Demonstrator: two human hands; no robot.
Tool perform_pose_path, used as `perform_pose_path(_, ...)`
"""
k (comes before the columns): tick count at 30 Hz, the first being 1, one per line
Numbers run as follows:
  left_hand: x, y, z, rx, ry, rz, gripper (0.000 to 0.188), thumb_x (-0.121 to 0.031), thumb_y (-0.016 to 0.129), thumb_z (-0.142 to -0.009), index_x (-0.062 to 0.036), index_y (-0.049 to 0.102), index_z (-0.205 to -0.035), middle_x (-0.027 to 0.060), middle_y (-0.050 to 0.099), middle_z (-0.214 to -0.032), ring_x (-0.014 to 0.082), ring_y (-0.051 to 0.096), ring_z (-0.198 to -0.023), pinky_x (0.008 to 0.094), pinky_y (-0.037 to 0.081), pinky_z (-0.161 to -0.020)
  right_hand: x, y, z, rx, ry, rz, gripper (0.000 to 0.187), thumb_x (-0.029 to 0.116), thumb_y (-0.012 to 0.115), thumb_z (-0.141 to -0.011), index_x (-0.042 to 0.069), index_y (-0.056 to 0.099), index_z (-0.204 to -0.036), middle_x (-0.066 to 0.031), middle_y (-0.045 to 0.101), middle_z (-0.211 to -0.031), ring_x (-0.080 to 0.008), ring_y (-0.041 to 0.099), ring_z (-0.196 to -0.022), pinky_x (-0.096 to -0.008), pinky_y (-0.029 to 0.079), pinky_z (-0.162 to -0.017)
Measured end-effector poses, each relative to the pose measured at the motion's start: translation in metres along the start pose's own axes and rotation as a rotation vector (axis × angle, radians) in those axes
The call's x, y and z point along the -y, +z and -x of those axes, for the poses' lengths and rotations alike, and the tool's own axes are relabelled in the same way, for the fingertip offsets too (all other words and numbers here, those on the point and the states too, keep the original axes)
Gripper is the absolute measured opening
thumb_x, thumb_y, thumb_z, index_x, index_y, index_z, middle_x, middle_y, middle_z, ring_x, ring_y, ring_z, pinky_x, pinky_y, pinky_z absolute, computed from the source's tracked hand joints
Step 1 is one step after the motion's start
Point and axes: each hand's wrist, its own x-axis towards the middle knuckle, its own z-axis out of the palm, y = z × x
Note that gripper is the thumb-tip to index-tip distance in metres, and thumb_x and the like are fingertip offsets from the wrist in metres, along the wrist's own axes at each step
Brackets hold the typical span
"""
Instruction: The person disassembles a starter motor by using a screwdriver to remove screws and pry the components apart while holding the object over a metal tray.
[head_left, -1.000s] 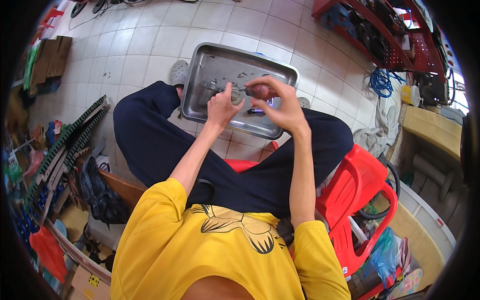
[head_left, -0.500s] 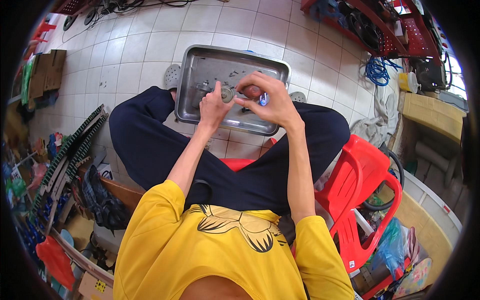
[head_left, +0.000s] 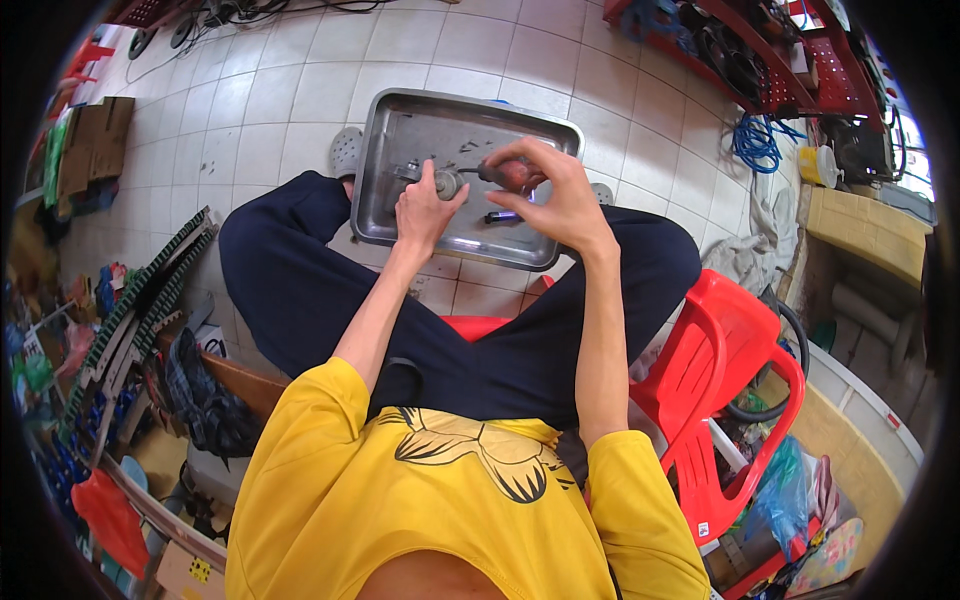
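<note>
A shallow metal tray (head_left: 372,215) lies on the floor between my knees. Inside it, my left hand (head_left: 424,208) has its thumb and index finger around a round grey metal part (head_left: 447,182). My right hand (head_left: 562,200) grips what looks like a screwdriver by its bulbous red and dark handle (head_left: 515,175). Its thin dark shaft points left at the round part; whether the tip touches it I cannot tell. Below the right fingers lies a small dark stick with a blue-purple part (head_left: 500,216). Another small metal piece (head_left: 408,171) is left of the round part.
Small dark bits (head_left: 470,146) lie scattered in the tray. Red plastic chairs (head_left: 715,350) stand close at my right. A blue coiled hose (head_left: 757,142) lies by a red rack (head_left: 730,60) at the far right. Cardboard boxes (head_left: 95,145) are at the far left.
My right hand has shifted slightly right, drawing the handle so that its shaft shows. The round part has moved a little left with my left hand. The blue-purple stick now shows lower in the tray.
</note>
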Motion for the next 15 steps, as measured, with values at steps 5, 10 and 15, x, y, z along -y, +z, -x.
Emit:
perform_pose_path(5,0.004,0.003,0.000,0.007,0.016,0.031,0.057,-0.043,0.081,-0.084,-0.0047,0.053,-0.115,0.0244,0.073,-0.081,0.0488,0.071,-0.080,0.0567,0.058,-0.068,0.005,0.002,0.001,-0.030,0.108,-0.031,0.040,0.011,0.090,-0.076,0.005,0.065,-0.106,-0.0057,0.071,-0.096,-0.0149,0.067,-0.072,-0.0273,0.055,-0.068)
perform_pose_path(10,0.000,0.003,0.002,0.030,0.024,-0.015,0.057,-0.043,0.080,-0.084,-0.0051,0.052,-0.115,0.0241,0.073,-0.082,0.0478,0.072,-0.080,0.0568,0.058,-0.068,0.004,0.003,0.001,-0.051,0.043,0.167,0.039,0.007,0.087,-0.079,0.004,0.065,-0.111,-0.0086,0.072,-0.102,-0.0157,0.069,-0.075,-0.0290,0.056,-0.068)
perform_pose_path(15,-0.003,0.005,0.003,0.042,0.050,-0.046,0.055,-0.043,0.080,-0.085,-0.0059,0.051,-0.113,0.0229,0.074,-0.082,0.0466,0.072,-0.081,0.0566,0.058,-0.068,-0.009,0.000,-0.001,0.019,-0.088,0.003,0.034,0.005,0.086,-0.079,0.003,0.066,-0.107,-0.0082,0.072,-0.100,-0.0158,0.068,-0.077,-0.0297,0.056,-0.068)
